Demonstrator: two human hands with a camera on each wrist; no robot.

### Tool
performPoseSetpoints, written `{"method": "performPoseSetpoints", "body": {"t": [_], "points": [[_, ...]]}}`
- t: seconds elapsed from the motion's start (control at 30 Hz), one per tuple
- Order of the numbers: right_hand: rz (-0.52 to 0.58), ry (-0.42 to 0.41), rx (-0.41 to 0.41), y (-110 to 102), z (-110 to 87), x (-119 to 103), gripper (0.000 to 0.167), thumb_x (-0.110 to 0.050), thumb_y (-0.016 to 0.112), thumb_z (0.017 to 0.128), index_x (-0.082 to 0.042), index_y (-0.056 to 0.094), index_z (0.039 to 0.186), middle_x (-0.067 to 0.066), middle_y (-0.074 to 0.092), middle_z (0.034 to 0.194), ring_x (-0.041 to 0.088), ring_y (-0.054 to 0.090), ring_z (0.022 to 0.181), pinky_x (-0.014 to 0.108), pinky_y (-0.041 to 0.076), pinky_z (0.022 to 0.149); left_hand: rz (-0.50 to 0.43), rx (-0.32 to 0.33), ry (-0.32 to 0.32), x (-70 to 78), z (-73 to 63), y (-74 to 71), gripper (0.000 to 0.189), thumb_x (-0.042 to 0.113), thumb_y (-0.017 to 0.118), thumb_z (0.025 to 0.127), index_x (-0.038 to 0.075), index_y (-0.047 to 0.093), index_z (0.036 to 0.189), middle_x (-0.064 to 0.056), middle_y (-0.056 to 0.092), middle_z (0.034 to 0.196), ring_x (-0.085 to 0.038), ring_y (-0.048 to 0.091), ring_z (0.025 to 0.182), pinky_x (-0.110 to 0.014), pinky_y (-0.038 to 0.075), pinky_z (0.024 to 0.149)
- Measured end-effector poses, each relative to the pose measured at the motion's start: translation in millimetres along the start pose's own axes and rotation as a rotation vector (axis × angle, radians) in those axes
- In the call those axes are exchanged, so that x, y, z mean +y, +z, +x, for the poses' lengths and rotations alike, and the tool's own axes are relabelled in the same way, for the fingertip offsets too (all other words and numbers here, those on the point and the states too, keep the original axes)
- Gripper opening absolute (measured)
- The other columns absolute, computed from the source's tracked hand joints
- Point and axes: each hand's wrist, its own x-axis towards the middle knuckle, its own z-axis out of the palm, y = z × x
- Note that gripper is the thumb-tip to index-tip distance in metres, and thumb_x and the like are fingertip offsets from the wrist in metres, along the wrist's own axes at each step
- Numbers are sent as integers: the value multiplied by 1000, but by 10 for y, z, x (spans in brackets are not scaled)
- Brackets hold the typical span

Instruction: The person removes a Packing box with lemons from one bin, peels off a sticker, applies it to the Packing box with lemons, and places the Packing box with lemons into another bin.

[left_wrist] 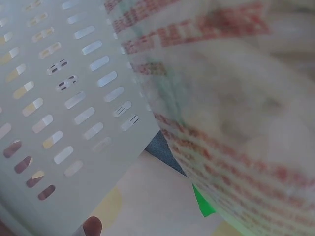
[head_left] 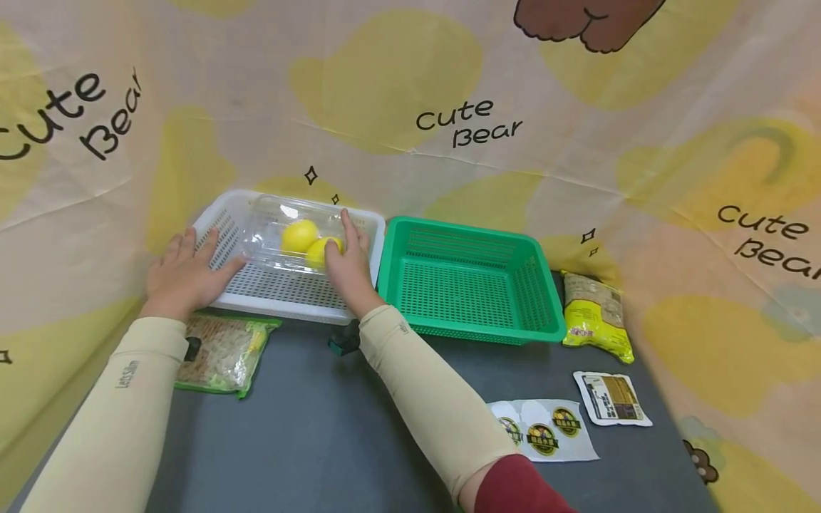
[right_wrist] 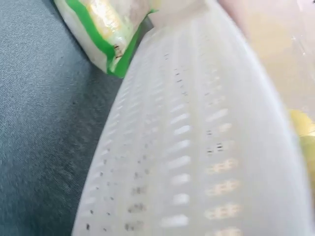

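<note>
A clear plastic box [head_left: 269,239] with two yellow lemon-like fruits [head_left: 299,236] in it is inside the white basket [head_left: 276,308], at its right and back part. My right hand [head_left: 351,265] grips the box's right end, thumb at the near side and fingers toward the back. My left hand [head_left: 186,274] lies over the basket's left rim with fingers spread and straight, its thumb pointing at the box's left end. In the right wrist view the basket's perforated wall [right_wrist: 197,147] fills the middle, with a bit of yellow fruit [right_wrist: 304,125] at the edge.
A green-edged food bag [head_left: 224,353] lies before the white basket, under my left wrist. To the right stands a green basket [head_left: 471,335]. Beyond it lie a yellow packet [head_left: 596,317], a small white pouch [head_left: 612,399] and a sticker sheet [head_left: 545,431]. Printed cloth [head_left: 410,85] hangs behind.
</note>
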Motion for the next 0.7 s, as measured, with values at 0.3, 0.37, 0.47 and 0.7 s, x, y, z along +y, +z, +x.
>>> {"method": "performPoseSetpoints", "body": {"t": [0.3,0.37,0.47,0.7], "points": [[26,-59,26,-319,-204,-77,69,-21,50,105,-37,29,168,6,22,171,29,37,149,46,45,110,3,1,4,-16,-2,2,103,84,23,98,14,-2,170,-30,-20,169,-57,-13,154,-83,0,113],[43,-81,22,-410,-259,-79,69,-20,50,105,-33,30,169,7,22,171,30,34,151,49,44,112,5,5,6,-22,0,-1,102,83,23,99,14,-2,170,-30,-20,168,-57,-13,154,-83,1,112],[54,-111,26,-546,-350,-75,68,-21,49,104,-30,31,169,4,23,170,27,33,152,50,43,113,3,6,7,-16,-4,-13,102,82,23,99,14,-3,170,-30,-21,168,-58,-13,154,-83,1,112],[91,-124,27,-895,-665,-37,68,-21,48,104,-29,28,170,2,21,170,25,39,146,44,50,100,-7,-6,9,37,-27,-36,103,82,23,99,12,-4,169,-31,-22,167,-58,-14,153,-83,1,112]]}}
